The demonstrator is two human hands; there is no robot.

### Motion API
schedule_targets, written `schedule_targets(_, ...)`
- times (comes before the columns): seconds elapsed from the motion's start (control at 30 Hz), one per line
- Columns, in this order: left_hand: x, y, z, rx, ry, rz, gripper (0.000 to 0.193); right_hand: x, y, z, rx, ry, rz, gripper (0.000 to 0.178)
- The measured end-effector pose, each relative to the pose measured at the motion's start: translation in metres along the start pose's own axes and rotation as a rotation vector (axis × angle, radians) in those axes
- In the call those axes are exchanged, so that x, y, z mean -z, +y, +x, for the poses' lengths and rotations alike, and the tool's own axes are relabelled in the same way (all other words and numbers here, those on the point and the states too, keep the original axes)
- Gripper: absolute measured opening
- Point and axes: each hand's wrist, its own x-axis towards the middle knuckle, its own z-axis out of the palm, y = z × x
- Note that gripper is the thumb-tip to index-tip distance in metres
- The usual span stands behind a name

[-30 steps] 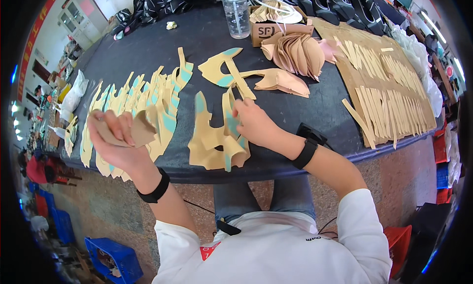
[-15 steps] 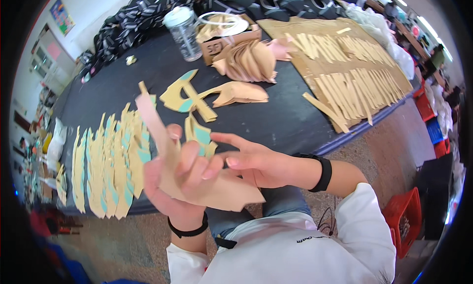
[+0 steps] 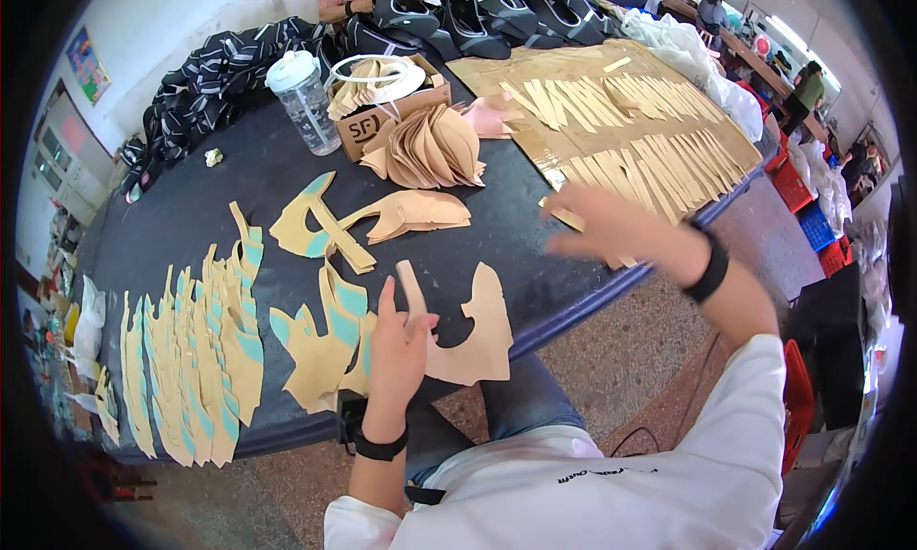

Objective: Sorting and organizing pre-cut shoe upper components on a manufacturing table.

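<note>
My left hand (image 3: 399,348) is closed around a curved beige shoe-upper piece (image 3: 485,338), whose narrow arm rises past the fingers and whose wide part spreads to the right. Beside this hand lie beige pieces with mint-green patches (image 3: 320,354), partly behind it. My right hand (image 3: 621,230) is stretched out to the right, smeared by motion, over the near left corner of a brown board. A pale strip (image 3: 564,216) shows under its fingers; whether they touch it cannot be made out. Rows of similar strips (image 3: 669,173) lie on the board (image 3: 544,154).
At the left, overlapping green-patched pieces (image 3: 196,369) form a row on the dark table (image 3: 229,187). Farther back stand a clear lidded bottle (image 3: 308,111), a cardboard box (image 3: 368,135) and fanned beige pieces (image 3: 430,149). Black shoes (image 3: 487,20) line the far edge, near another person's arm (image 3: 349,9).
My right hand has left the beige piece and swung right to the strips. My left hand has lowered, still holding the piece, now turned flatter. The view has shifted.
</note>
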Motion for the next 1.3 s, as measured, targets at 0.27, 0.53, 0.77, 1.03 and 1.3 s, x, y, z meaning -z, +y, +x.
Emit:
schedule_targets(0.27,-0.022,0.001,0.000,-0.485,0.327,0.849,0.054,0.076,0.161,0.174,-0.175,0.269,-0.654,0.022)
schedule_targets(0.53,-0.021,0.017,-0.024,-0.567,0.246,0.857,0.037,-0.019,0.182,0.258,-0.220,0.273,-0.737,0.015)
schedule_targets(0.77,-0.008,0.045,-0.026,-0.632,0.176,0.625,0.036,0.006,0.158,0.261,-0.436,0.721,-0.306,0.017)
schedule_targets(1.03,0.009,0.081,-0.031,-0.677,0.150,0.274,0.040,0.082,-0.037,0.101,0.342,0.067,0.296,0.027)
schedule_targets(1.3,-0.003,0.068,-0.020,0.005,-0.276,-0.180,0.025,0.005,-0.090,0.034,0.657,-0.278,0.355,0.038)
